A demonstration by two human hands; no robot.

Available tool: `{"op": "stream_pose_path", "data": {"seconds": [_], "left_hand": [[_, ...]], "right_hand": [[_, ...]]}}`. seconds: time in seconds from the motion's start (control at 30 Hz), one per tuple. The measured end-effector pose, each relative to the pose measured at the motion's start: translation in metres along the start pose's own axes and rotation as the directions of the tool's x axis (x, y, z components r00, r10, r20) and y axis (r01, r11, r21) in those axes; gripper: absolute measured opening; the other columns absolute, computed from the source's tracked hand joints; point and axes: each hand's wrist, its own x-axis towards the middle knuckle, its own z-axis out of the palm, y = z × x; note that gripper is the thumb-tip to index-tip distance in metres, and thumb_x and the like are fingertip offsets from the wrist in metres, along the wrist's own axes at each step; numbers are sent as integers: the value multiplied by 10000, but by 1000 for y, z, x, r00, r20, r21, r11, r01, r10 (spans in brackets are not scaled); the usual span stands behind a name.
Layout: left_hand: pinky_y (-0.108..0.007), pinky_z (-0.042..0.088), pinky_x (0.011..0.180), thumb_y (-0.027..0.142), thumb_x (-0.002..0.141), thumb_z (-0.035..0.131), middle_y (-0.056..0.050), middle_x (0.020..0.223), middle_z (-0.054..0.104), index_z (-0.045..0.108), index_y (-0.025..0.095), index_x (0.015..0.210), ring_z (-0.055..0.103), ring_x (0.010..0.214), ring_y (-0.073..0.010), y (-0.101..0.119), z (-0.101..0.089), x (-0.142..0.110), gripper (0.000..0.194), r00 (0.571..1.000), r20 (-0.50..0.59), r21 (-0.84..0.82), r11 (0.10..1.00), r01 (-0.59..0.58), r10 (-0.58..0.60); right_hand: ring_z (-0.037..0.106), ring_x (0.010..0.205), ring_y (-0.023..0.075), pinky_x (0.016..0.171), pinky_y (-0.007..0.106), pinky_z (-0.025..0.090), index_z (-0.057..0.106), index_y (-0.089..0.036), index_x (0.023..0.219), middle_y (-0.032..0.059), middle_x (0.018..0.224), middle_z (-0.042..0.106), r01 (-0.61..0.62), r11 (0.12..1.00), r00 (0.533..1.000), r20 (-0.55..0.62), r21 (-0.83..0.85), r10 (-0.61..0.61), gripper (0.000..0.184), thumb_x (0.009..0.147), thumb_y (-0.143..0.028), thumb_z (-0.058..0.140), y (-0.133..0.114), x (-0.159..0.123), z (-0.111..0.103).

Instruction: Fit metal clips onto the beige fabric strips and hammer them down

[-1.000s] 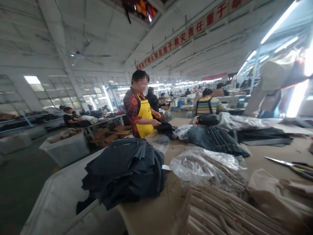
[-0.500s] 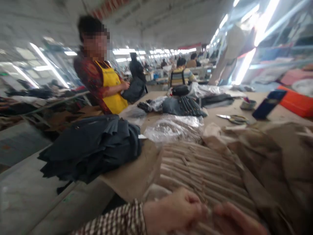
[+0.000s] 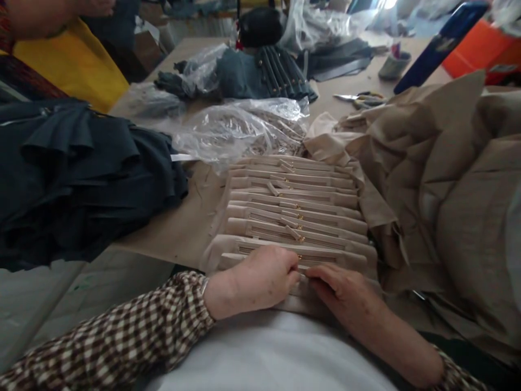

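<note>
Several beige zippered fabric pieces (image 3: 293,217) lie overlapped in a row in front of me, with small gold sliders and fabric pulls along their middles. My left hand (image 3: 260,277), coming from a brown checked sleeve, is closed in a pinch on the nearest piece, close to its slider. Right beside it, my right hand (image 3: 345,293) has bent fingers gripping the same piece near its middle. The fingertips of both hands nearly meet. Exactly what lies between them is mostly hidden.
Dark fabric pieces (image 3: 81,174) are piled on the left; crumpled beige cloth (image 3: 448,163) is heaped on the right. Beyond lie clear plastic bags (image 3: 244,127), scissors (image 3: 362,99), a small cup (image 3: 394,66) and a blue phone-like object (image 3: 439,46). A person's yellow apron (image 3: 73,62) shows at upper left.
My view has tilted down and steadied, so the zippered pieces and both hands show sharply. Both hands stay close together at the nearest piece.
</note>
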Motion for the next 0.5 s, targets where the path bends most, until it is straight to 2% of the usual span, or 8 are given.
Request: {"op": "stream_pose_path", "data": {"seconds": [0.23,0.5], "left_hand": [[-319,431,622,257,857,466,-83,732,680,636,165,733,617,683,-216,0,-2,2,230,1000,-14,131,991,8,-6],[-339,472,640,272,848,447,-112,742,688,638,160,742,641,695,-243,-5,3,2,246,999,-32,188,982,3,3]], "right_hand": [[652,776,156,693,259,467,645,-200,932,16,869,686,-7,995,1000,12,-96,8,209,886,-75,484,1,9,1],[650,718,155,643,250,437,624,-198,883,20,824,667,-28,985,999,14,-169,31,208,854,-67,465,-2,12,6]]}}
